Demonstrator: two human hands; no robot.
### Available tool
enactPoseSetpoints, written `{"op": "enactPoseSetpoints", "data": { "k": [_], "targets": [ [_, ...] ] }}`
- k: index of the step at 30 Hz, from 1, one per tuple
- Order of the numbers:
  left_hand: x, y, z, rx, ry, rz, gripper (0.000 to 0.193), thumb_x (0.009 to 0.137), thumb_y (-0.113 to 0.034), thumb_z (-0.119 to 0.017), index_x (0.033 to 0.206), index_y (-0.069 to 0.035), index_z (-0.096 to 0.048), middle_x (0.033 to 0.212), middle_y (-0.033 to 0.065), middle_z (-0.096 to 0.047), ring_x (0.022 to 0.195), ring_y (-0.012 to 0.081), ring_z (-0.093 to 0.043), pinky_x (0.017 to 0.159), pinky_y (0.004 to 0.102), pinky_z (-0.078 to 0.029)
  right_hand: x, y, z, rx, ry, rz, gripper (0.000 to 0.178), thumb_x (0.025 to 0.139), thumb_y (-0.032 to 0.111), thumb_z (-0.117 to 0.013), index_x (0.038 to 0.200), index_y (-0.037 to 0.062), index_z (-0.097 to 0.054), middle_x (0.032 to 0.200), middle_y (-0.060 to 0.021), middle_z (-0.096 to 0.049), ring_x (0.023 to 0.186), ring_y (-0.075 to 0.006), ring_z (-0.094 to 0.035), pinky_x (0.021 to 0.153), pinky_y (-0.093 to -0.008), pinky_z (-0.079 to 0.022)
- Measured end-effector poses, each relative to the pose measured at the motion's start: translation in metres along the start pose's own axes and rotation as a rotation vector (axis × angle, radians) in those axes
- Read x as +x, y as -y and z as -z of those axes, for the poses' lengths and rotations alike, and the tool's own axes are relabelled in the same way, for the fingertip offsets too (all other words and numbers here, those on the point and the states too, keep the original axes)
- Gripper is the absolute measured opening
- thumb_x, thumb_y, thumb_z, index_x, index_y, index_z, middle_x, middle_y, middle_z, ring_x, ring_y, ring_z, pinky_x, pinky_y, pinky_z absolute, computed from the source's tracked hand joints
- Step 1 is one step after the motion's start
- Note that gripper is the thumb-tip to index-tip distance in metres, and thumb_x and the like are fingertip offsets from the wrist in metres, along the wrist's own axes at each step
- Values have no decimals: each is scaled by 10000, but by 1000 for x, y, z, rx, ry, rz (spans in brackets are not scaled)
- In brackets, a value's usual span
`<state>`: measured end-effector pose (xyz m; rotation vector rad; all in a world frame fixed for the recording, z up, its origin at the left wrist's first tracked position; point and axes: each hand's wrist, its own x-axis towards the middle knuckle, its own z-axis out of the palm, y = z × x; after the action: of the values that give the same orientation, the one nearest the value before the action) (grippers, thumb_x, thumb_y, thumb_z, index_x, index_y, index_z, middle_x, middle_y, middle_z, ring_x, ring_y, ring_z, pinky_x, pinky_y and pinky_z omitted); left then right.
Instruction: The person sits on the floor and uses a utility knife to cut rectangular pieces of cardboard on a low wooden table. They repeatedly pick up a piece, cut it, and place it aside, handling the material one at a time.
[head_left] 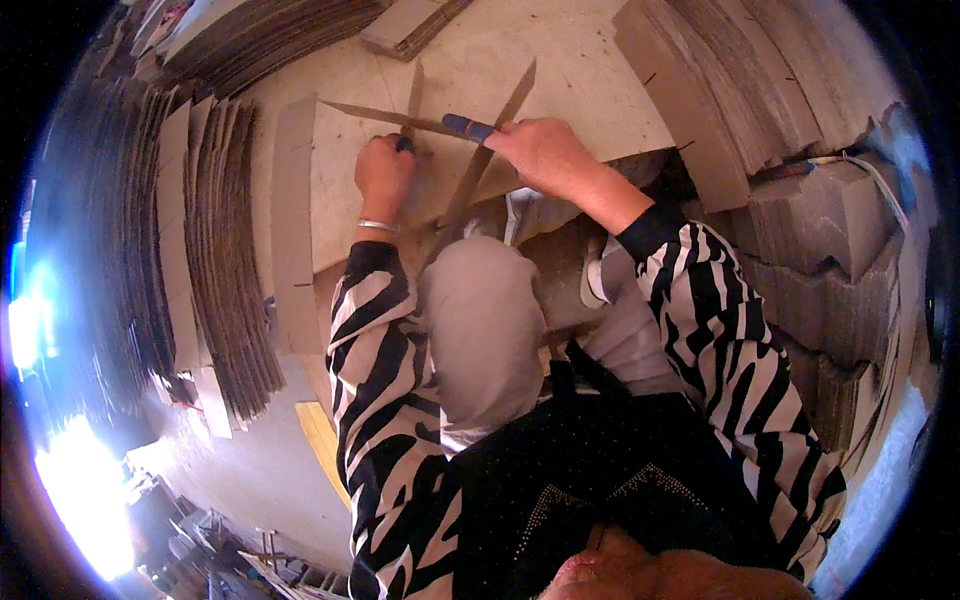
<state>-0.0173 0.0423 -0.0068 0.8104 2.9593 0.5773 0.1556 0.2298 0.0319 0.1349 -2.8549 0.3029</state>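
Note:
Several narrow brown cardboard strips cross one another on edge over a pale board (570, 90). One long cardboard strip (515, 92) slants across from far right to near left; another cardboard strip (365, 112) runs sideways between my hands. My left hand (385, 170), with a dark cover on a fingertip, is closed round the strips at their left side. My right hand (545, 155) reaches in from the right. Its forefinger, in a dark blue cover with a red band, lies along the strip where it meets the slanted one. The right thumb is hidden underneath.
Stacked cardboard sheets (215, 250) stand at the left, with more cardboard stacks (720, 90) at the right and far side. A flat cardboard bundle (410, 25) lies on the board's far edge. My knee (485, 320) is just below the board. Bright light comes from the left.

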Motion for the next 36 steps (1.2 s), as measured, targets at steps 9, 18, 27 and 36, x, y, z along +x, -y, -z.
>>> {"op": "enactPoseSetpoints", "data": {
  "k": [9, 18, 27, 36],
  "targets": [
    [7, 20, 28, -134, 3, -98, 309, 818, -202, -545, 1058, -62, -682, 1009, 197, -660, 948, 379, -626, 814, 431, -492, 10, 8, -11, 65, 60, -6, 282, 801, 91, -573, 1080, 126, -596, 807, -128, -651, 806, -349, -659, 654, -479, -522],
    [-37, 102, 104, -653, 106, 55, 345, 936, -225, -451, 1206, -85, -613, 1029, 30, -664, 910, 120, -612, 762, 267, -436, 8, -35, 18, -77, 186, -306, 413, 777, 44, -582, 1177, 147, -580, 915, -146, -675, 904, -360, -646, 707, -485, -507],
    [-144, 144, 123, -586, -103, 281, 307, 909, -96, -514, 1178, -7, -630, 963, 79, -680, 933, 145, -625, 831, 292, -486, 3, -41, 7, -43, 106, -293, 468, 747, 5, -589, 1200, 122, -566, 934, -149, -668, 900, -373, -624, 734, -483, -487],
    [-43, 22, 47, 120, 192, -67, 312, 799, -229, -607, 1051, -49, -647, 960, 163, -683, 887, 347, -651, 731, 462, -510, 15, -34, 4, -36, 57, -153, 334, 787, 46, -540, 1106, 125, -603, 928, -147, -667, 884, -363, -639, 716, -483, -498]
  ]
}}
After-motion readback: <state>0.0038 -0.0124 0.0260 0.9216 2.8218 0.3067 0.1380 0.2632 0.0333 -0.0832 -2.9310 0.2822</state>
